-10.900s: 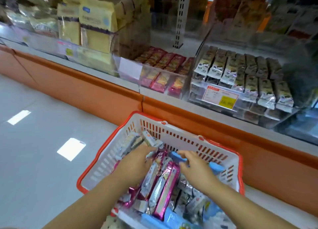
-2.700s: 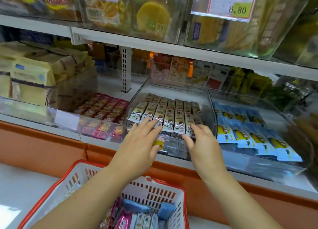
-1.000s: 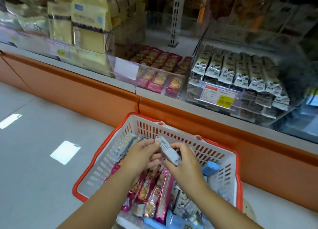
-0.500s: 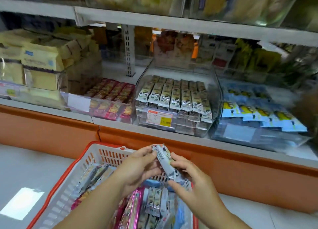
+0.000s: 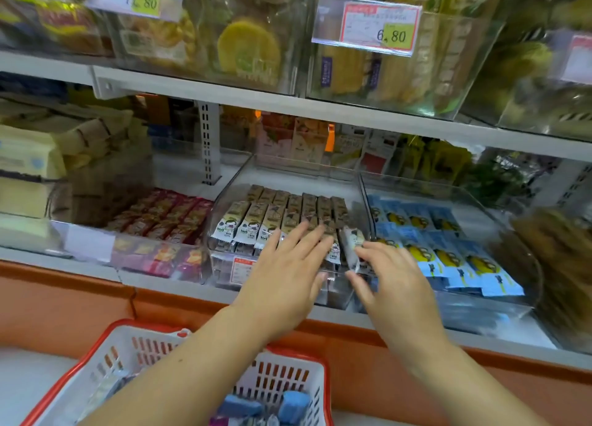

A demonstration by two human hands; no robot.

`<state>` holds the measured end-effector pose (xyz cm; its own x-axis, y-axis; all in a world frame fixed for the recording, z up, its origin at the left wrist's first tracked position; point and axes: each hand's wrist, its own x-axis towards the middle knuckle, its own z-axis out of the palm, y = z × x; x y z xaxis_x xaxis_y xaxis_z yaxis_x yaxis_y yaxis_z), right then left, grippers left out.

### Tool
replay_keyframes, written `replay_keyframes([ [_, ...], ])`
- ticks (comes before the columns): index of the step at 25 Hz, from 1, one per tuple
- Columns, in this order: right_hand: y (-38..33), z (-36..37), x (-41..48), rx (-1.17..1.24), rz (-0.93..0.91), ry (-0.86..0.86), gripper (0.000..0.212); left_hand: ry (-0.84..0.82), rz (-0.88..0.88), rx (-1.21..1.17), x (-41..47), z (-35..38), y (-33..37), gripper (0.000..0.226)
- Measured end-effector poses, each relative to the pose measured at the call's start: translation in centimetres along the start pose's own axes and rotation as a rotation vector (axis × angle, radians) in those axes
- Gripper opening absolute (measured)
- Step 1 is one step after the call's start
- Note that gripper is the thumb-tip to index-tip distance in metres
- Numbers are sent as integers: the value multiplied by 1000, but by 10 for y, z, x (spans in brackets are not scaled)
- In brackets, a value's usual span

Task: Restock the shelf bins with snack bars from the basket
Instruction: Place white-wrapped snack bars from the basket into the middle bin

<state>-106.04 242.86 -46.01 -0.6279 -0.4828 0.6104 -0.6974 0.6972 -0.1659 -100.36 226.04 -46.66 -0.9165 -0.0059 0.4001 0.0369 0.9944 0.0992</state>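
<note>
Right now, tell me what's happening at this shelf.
A person is restocking. Their left hand lies open and flat on the rows of brown-and-white wrapped snack bars in the middle clear plastic shelf bin. Their right hand is at one more such bar, tilted at the bin's right end; whether it grips or only touches it is unclear. The red-rimmed white plastic basket sits below with blue packets inside.
</note>
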Motion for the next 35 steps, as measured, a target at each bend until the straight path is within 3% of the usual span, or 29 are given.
replay_keyframes([
  [4, 6, 11, 17, -183, -67, -15, 41, -49, -9, 33, 6, 17, -8, 57],
  [8, 5, 14, 14, -263, -28, -176, 54, -24, -11, 4, 4, 15, -13, 57],
  [11, 0, 9, -2, -93, 18, -44, 45, 7, 0, -62, -6, 8, -13, 58],
  [13, -14, 10, -23, 109, -70, 64, 35, 75, 5, -84, -30, 3, -18, 56],
  [14, -21, 14, -36, 184, -111, 35, 33, 102, 3, -97, -44, 3, -21, 54],
  [16, -36, 32, -60, 264, -133, -161, 32, 72, -36, -138, -78, 10, -32, 50],
  [19, -60, 75, -89, 268, -106, -575, 34, -185, -242, -169, -144, 35, -59, 54],
  [23, -94, 151, -125, 381, 127, -946, 38, -450, -484, -115, -246, 69, -104, 62],
  [26, -127, 198, -141, 522, 302, -1097, 40, -571, -630, -80, -291, 84, -122, 64],
  [30, -177, 250, -147, 714, 573, -1186, 42, -518, -736, -85, -306, 95, -139, 61],
  [33, -212, 277, -138, 844, 541, -1157, 50, -529, -794, -90, -309, 101, -145, 62],
  [35, -231, 292, -136, 806, 437, -1170, 52, -580, -797, -79, -313, 106, -147, 64],
])
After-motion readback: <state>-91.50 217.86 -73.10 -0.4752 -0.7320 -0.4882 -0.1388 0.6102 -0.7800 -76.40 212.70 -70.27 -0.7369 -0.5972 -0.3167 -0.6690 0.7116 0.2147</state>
